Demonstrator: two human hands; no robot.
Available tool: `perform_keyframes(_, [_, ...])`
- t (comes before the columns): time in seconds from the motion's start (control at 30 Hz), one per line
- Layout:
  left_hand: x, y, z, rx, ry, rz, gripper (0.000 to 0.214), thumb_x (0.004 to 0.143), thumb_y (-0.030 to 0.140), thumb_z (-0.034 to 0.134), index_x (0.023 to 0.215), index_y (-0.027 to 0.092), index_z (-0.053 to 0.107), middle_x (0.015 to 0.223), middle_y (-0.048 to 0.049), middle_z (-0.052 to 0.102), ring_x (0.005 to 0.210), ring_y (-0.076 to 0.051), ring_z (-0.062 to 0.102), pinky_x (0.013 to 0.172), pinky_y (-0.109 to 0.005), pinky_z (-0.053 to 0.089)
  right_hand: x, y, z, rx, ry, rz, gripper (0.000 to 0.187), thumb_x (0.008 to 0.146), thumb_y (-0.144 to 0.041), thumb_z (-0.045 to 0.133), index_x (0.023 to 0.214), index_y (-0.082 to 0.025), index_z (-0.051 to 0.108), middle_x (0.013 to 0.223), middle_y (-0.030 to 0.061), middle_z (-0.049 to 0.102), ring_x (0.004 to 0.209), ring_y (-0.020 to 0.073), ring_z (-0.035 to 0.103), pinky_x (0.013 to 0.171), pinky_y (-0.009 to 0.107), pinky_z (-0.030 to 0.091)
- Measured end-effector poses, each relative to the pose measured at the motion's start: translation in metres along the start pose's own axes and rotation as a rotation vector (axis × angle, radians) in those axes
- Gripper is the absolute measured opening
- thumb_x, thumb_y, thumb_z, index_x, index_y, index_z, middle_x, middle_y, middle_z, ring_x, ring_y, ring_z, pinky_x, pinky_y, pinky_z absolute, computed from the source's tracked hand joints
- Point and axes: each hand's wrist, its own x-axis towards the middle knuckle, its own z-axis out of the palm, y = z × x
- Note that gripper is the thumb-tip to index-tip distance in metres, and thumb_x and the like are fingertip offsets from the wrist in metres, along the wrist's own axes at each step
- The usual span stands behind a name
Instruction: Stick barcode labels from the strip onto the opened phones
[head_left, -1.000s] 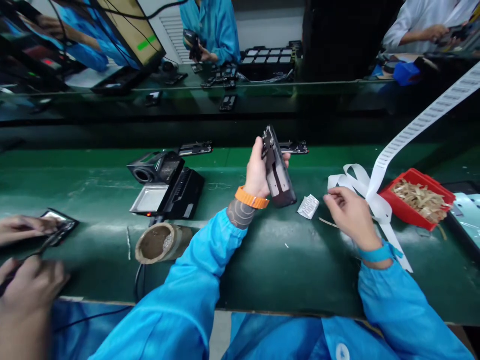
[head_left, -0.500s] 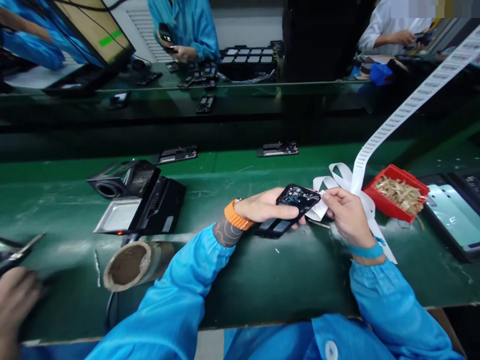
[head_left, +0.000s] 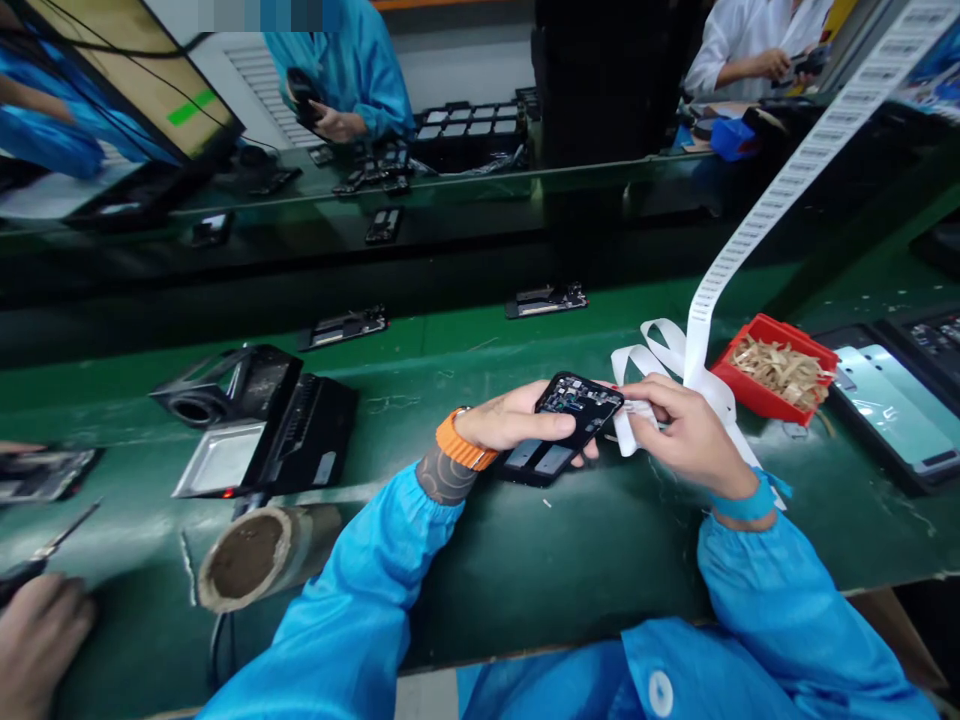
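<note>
phone chassis [head_left: 564,428] — black, back open, circuitry exposed.

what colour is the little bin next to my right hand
The bin is red, clearest in the head view.

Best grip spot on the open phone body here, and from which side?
Judging by its pose, take the phone body across its long edges at mid-length, coming from the near-left, as the left hand does. It is flat and slim, and that leaves the exposed board end free where the right hand brings a white label.
</note>
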Motion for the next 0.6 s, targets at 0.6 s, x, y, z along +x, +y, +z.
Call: perform_keyframes(0.6, [0.008, -0.006, 0.005, 0.19, 0.017, 0.179, 0.082, 0.085, 0.046, 0.076, 0.154, 0.021, 0.041, 0.102, -0.0123, 0.071, 0.091, -0.023, 0.068, 0.086, -0.038, 0.055, -0.005, 0.004, 0.011, 0.159, 0.321, 0.066, 0.014, 0.093, -0.035, 0.064, 0.091, -0.022, 0.068, 0.087, 0.0041, 0.069, 0.079, 0.0202, 0.065, 0.069, 0.033, 0.053])
